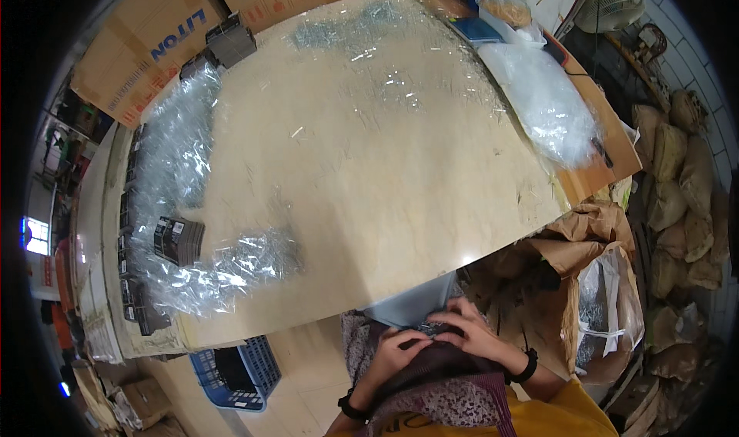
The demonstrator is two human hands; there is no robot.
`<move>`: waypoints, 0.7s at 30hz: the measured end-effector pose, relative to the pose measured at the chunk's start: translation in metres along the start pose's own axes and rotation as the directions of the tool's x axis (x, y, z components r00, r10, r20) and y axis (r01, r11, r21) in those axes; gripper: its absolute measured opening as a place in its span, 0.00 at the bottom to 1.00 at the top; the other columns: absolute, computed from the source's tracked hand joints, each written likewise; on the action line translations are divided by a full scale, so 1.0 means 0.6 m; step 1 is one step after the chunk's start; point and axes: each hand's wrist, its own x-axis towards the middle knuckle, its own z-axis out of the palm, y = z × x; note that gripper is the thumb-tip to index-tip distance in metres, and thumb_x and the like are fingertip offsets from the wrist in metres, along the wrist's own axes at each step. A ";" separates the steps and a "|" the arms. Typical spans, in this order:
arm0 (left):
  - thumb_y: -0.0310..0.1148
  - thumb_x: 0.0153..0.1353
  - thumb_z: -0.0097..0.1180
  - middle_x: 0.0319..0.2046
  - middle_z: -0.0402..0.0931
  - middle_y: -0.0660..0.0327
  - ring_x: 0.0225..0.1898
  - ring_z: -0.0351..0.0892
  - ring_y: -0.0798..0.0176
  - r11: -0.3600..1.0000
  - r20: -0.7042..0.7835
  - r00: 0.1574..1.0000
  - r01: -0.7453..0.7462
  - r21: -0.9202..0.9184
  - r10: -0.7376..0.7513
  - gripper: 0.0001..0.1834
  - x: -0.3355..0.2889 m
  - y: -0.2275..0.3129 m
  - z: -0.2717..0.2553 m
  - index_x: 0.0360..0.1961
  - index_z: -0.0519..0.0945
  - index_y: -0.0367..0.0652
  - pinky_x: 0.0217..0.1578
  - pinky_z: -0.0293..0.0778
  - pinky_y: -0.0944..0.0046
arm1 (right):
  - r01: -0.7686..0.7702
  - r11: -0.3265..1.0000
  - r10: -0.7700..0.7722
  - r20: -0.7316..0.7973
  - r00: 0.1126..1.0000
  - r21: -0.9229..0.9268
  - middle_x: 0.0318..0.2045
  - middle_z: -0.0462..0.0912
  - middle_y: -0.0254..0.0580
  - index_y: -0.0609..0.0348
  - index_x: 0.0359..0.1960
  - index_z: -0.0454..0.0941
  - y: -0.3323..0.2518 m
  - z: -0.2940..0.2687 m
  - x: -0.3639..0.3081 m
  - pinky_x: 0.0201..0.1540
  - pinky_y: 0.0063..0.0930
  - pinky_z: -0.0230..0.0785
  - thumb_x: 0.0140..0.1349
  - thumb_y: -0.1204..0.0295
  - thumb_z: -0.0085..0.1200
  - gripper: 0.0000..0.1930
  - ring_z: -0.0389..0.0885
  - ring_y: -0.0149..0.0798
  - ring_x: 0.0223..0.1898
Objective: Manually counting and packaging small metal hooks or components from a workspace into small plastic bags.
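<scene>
At the table's near edge a grey-blue plastic tray (pixel 416 301) rests over my lap, partly under the tabletop. Its near end holds small, dark, shiny pieces too small to name. My left hand (pixel 399 352) is closed at that end, thumb and fingers pressed together. Beside it, my right hand (pixel 468 331) bends over the tray's near right corner, its fingers curled in toward the left hand. Whatever sits between the fingertips is too small to make out. A patterned apron (pixel 439 402) covers my lap.
Clear plastic sleeves (pixel 173 160) lie heaped along the table's left side, with a stack of dark cards (pixel 178 241) among them. Thin shiny pieces (pixel 377 14) scatter the far end. Cardboard boxes (pixel 142 52), a plastic bag (pixel 543 98) and a blue basket (pixel 258 368) stand around.
</scene>
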 end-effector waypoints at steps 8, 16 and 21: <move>0.27 0.57 0.63 0.46 0.81 0.53 0.46 0.82 0.56 0.970 0.276 0.939 0.233 -0.076 -0.204 0.07 -0.005 0.002 -0.023 0.37 0.83 0.39 0.48 0.76 0.63 | 0.195 0.953 -0.099 0.371 0.923 -0.232 0.38 0.75 0.42 0.36 0.62 0.71 -0.028 -0.054 -0.011 0.41 0.37 0.74 0.59 0.75 0.55 0.28 0.79 0.47 0.40; 0.18 0.56 0.62 0.41 0.82 0.54 0.41 0.81 0.63 0.959 -0.539 0.842 -0.161 -0.232 0.011 0.05 0.040 0.130 -0.185 0.33 0.80 0.36 0.37 0.79 0.66 | 0.323 0.916 -0.299 0.130 0.945 -0.239 0.70 0.54 0.60 0.58 0.69 0.57 -0.077 -0.307 0.315 0.70 0.49 0.47 0.65 0.47 0.50 0.38 0.54 0.59 0.70; 0.16 0.56 0.58 0.39 0.72 0.61 0.39 0.73 0.66 0.987 -0.898 0.430 0.084 0.138 0.089 0.17 0.101 0.133 -0.286 0.47 0.77 0.38 0.36 0.73 0.66 | -0.259 0.770 0.021 -0.382 0.924 -0.583 0.73 0.44 0.56 0.52 0.72 0.53 0.056 -0.368 0.557 0.70 0.64 0.29 0.60 0.31 0.39 0.47 0.41 0.54 0.75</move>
